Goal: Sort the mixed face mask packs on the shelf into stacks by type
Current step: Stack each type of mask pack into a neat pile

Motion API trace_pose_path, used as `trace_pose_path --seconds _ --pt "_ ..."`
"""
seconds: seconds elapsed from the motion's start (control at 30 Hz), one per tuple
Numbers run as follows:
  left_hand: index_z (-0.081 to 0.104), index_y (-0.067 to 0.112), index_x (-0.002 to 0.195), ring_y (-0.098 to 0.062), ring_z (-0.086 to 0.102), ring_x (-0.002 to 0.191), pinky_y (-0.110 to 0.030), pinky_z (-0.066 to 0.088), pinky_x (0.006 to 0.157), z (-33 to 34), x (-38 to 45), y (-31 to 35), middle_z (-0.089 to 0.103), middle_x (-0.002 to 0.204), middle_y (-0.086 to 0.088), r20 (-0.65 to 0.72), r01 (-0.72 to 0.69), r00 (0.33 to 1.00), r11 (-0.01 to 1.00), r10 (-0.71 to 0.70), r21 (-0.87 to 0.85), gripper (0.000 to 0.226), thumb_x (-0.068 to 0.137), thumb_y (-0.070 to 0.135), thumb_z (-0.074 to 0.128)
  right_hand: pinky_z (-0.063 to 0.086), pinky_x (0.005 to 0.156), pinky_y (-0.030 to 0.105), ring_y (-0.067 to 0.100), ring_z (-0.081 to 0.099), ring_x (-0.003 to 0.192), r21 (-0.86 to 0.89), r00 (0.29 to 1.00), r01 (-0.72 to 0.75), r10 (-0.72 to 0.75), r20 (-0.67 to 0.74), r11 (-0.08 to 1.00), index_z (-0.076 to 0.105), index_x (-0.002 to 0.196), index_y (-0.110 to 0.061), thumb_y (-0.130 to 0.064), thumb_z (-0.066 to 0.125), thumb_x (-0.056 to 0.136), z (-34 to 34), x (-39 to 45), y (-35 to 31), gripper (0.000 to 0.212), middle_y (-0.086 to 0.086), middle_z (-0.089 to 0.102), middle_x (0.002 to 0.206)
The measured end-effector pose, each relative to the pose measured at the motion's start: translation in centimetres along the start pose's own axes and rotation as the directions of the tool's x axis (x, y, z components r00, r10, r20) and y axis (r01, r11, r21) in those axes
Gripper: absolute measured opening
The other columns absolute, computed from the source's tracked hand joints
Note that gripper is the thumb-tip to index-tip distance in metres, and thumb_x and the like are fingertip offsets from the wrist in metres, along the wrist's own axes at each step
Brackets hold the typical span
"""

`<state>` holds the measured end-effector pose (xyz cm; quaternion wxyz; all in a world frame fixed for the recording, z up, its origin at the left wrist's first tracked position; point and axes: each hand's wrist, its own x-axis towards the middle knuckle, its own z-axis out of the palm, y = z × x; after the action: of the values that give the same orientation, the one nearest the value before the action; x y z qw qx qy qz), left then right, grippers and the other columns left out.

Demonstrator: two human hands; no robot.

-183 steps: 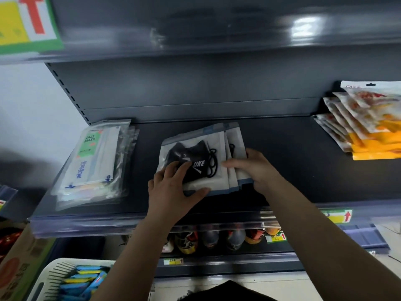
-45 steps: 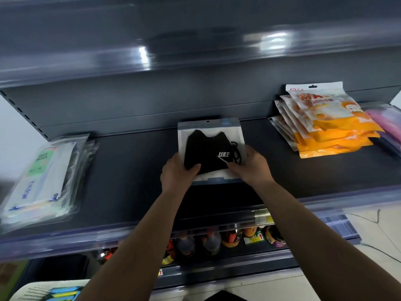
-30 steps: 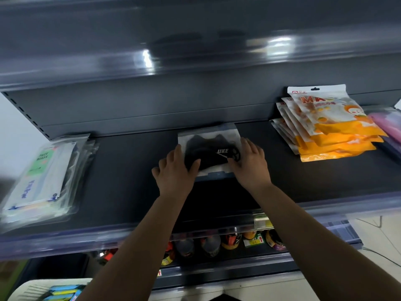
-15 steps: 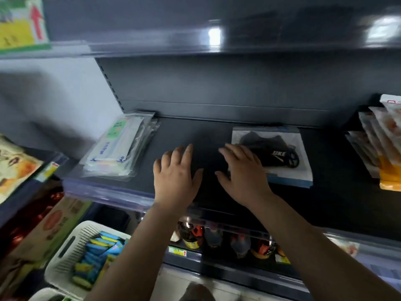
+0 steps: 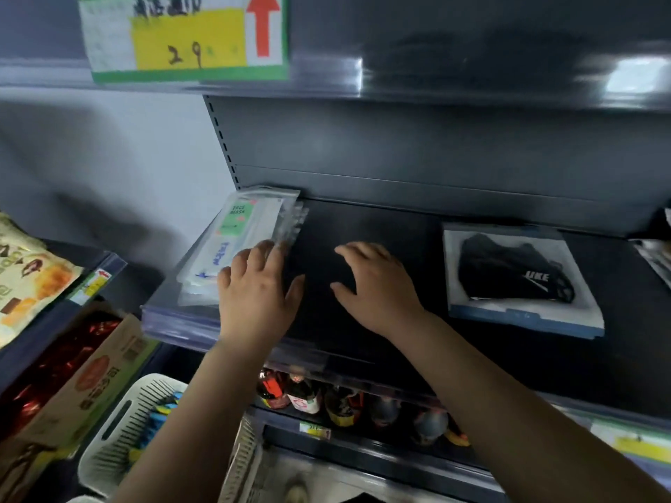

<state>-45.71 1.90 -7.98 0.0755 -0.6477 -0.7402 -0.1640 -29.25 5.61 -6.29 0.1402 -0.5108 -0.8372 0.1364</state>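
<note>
A stack of clear packs with white masks and a green "FACE MASK" label (image 5: 241,226) lies at the left end of the dark shelf (image 5: 381,219). My left hand (image 5: 256,288) is spread flat, its fingertips over the stack's right front corner. My right hand (image 5: 374,281) hovers over bare shelf just right of it, fingers relaxed and holding nothing. A squared stack of black-mask packs (image 5: 515,277) lies further right, apart from both hands. The edge of another pack stack (image 5: 657,259) shows at the far right.
A clear plastic price rail (image 5: 203,326) runs along the shelf front. An upper shelf with a yellow-green price sign (image 5: 185,34) hangs overhead. Bottles (image 5: 301,393) stand on the shelf below. A white basket (image 5: 127,430) and a cardboard box (image 5: 80,375) sit lower left.
Both hands have left the black-mask stack and moved left along the shelf. My left hand now reaches the clear white-mask stack. The view has swung left.
</note>
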Motion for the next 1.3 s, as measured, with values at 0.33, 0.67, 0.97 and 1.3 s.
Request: trace_pose_path --seconds 0.33,0.67,0.97,1.3 --pt "0.044 0.015 0.138 -0.036 0.040 0.128 -0.048 0.032 0.100 0.8 3.4 -6.0 0.048 0.140 -0.011 0.036 -0.022 0.999 0.993 0.026 -0.117 0.062 0.085 0.048 0.043 0.033 0.109 0.038 0.020 0.031 0.135 0.103 0.992 -0.126 0.126 0.002 0.987 0.035 0.141 -0.019 -0.037 0.051 0.093 3.0 4.2 -4.5 0.054 -0.002 0.036 0.147" --pt "0.037 0.013 0.140 -0.033 0.042 0.125 -0.045 0.035 0.100 1.4 6.6 -13.1 0.046 0.140 -0.012 0.210 0.165 0.974 0.901 -0.084 -0.401 0.057 0.091 0.039 0.051 0.037 0.093 0.027 0.017 0.045 0.125 0.522 0.935 -0.321 0.352 0.041 0.790 0.041 0.137 -0.021 -0.037 0.057 0.090 5.4 7.7 -7.9 0.052 -0.001 0.042 0.141" --pt "0.043 0.014 0.133 -0.015 0.053 0.100 -0.031 0.046 0.084 1.1 7.4 -13.9 0.054 0.122 0.001 0.438 0.439 0.888 0.546 -0.142 -0.713 0.054 0.085 0.023 0.066 0.044 0.090 0.029 0.013 0.051 0.103 0.750 0.839 -0.440 0.525 0.147 0.494 0.041 0.135 -0.013 -0.024 0.063 0.087 6.5 9.0 -8.7 0.054 -0.001 0.052 0.118" --pt "0.045 0.016 0.128 -0.014 0.056 0.098 -0.029 0.045 0.081 1.4 6.5 -13.1 0.055 0.110 0.003 0.498 0.504 0.858 0.402 -0.127 -0.764 0.054 0.081 0.014 0.071 0.055 0.083 0.035 0.021 0.067 0.090 0.871 0.798 -0.428 0.554 0.238 0.242 0.064 0.108 -0.006 -0.019 0.074 0.077 6.2 8.1 -6.9 0.035 0.009 0.070 0.100"
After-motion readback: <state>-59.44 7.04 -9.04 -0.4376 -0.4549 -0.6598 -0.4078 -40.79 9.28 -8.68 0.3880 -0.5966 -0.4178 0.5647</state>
